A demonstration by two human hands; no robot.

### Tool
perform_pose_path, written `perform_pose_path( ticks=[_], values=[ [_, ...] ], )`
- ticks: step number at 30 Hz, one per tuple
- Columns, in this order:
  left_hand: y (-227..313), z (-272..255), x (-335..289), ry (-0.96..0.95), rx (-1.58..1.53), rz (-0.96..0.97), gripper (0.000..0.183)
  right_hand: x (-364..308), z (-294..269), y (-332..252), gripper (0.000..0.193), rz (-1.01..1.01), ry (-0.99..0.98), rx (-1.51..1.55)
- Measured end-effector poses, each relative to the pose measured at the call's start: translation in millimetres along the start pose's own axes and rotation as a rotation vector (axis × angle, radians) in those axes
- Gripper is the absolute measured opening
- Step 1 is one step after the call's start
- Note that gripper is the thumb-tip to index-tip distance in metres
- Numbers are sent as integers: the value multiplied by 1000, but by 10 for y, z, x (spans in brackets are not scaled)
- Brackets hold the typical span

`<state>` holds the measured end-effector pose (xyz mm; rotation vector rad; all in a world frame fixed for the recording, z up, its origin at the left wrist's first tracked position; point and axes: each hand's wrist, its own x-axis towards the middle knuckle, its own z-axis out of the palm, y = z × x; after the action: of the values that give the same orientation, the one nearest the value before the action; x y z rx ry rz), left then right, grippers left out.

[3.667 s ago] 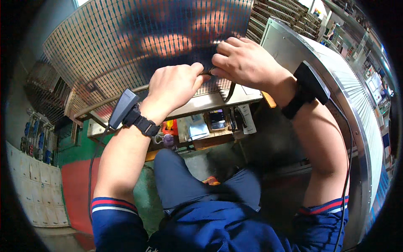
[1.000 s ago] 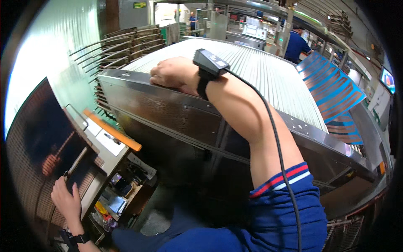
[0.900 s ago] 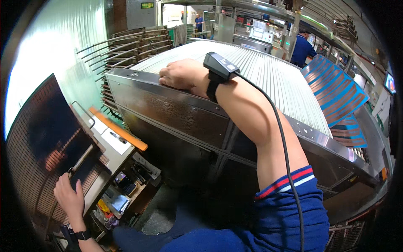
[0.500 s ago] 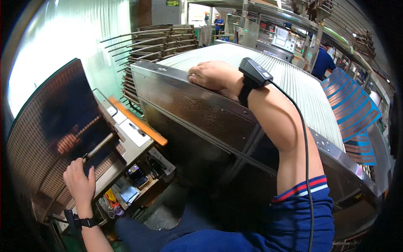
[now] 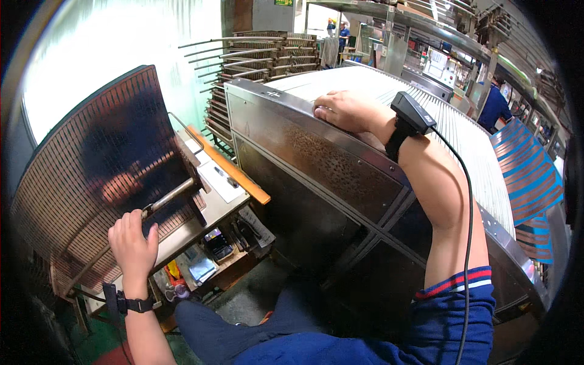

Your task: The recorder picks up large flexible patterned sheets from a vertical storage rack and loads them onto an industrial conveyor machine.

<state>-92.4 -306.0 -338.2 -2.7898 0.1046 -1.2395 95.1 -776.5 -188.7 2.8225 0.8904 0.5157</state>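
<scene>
My left hand (image 5: 132,246) lies against a metal rod (image 5: 170,198) of a tall slotted rack (image 5: 64,173) on the left, its fingers stretched out and thumb apart. A dark, shiny area (image 5: 118,131) with reflections covers the rack's middle; whether it is a separate sheet I cannot tell. My right hand (image 5: 350,111) rests on the top metal edge (image 5: 274,95) of a large steel-sided conveyor, fingers curled over it. White, closely set roller-like strips (image 5: 462,143) run along the conveyor's top. The right hand's palm side is hidden.
Beneath the rack, a worktable (image 5: 228,204) has an orange bar (image 5: 234,167) along its far side and cluttered shelves below. Stacked slotted racks (image 5: 261,58) with protruding rods stand behind. Copper-and-blue striped sheets (image 5: 529,170) are at right. A person in blue (image 5: 496,106) stands beyond the conveyor.
The whole view has swung left, so things appear farther right in the picture. Both hands keep their places, the left by the rod and the right on the conveyor edge.
</scene>
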Motion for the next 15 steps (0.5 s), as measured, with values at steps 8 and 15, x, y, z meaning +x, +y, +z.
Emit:
perform_pose_path(
  ticks=[8,15],
  values=[
    [-12,-6,7,-64,-17,-27,40,11,24,39,39,-37,8,26],
    [-6,-14,9,-23,-24,-21,38,-5,16,47,39,-34,11,12]
  ],
)
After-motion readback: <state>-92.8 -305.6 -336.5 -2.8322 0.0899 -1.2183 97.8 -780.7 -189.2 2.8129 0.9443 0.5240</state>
